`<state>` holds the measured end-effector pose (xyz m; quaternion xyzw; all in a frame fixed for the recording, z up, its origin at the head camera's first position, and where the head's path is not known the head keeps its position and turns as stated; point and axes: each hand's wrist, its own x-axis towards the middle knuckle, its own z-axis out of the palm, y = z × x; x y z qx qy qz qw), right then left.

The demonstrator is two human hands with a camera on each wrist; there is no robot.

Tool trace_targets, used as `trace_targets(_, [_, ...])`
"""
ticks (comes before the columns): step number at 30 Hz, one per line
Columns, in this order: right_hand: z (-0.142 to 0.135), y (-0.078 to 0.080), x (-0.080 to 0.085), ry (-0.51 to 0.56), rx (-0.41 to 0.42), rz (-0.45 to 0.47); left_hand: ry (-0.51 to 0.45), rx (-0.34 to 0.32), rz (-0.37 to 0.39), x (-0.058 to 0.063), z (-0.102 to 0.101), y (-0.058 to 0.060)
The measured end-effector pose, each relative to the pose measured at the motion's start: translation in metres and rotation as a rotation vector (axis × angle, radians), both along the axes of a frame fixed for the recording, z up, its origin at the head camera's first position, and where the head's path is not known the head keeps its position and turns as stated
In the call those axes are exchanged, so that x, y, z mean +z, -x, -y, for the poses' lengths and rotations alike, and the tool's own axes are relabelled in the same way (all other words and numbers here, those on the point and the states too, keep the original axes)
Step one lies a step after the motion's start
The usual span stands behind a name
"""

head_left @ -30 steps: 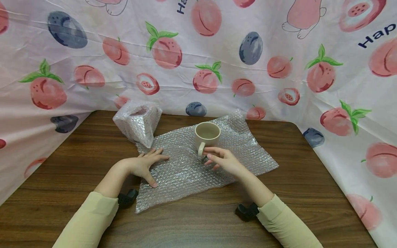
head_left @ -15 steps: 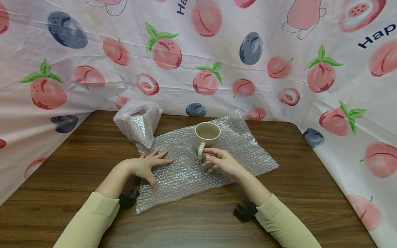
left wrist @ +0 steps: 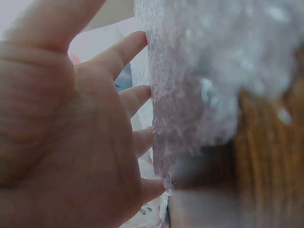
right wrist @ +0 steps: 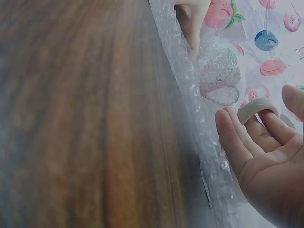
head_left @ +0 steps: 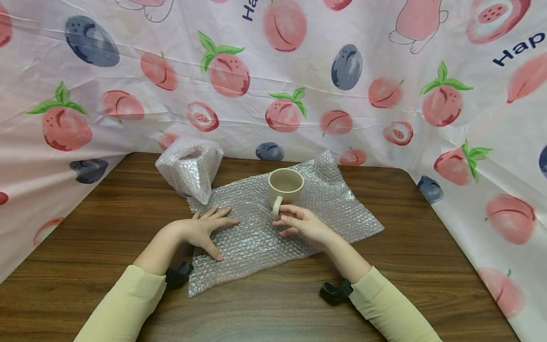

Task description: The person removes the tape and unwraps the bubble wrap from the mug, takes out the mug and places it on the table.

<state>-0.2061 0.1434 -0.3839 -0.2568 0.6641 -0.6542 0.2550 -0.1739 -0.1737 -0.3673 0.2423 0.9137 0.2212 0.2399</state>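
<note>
A cream mug (head_left: 285, 186) stands upright on a spread sheet of bubble wrap (head_left: 252, 244), its handle facing the front. My right hand (head_left: 305, 225) is at the handle from the right. In the right wrist view, two of its fingers reach into the loop of the mug handle (right wrist: 258, 107), the others stretch out below, and the thumb stands apart. My left hand (head_left: 198, 232) lies with spread fingers on the left part of the sheet. In the left wrist view, the fingertips (left wrist: 138, 39) press against the bubble wrap (left wrist: 180, 95).
A bundle wrapped in bubble wrap (head_left: 191, 166) stands at the back left, against the sheet's corner. The brown wooden table (head_left: 384, 280) has a fruit-print cloth (head_left: 307, 57) hanging behind it and at both sides. Each wrist wears a black device (head_left: 336, 291).
The left hand's fingers have slid slightly right on the bubble wrap. The right hand's lower fingers have stretched a little left under the handle. The mug has not moved. The cloth at right has shifted.
</note>
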Motion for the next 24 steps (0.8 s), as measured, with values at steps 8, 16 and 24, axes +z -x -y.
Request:
trace_targets(8, [0.0018, -0.0010, -0.0006, 0.012, -0.012, 0.009, -0.004, -0.001, 0.008, -0.0016, 0.0010, 0.0014])
trace_targets(16, [0.0035, -0.0025, -0.0015, 0.050, -0.028, 0.001, 0.002, -0.003, 0.006, -0.0016, 0.0008, 0.0024])
trace_targets(24, [0.0045, -0.0042, -0.0005, 0.057, -0.061, 0.019, 0.004, 0.007, 0.015, -0.0001, 0.0001, 0.0017])
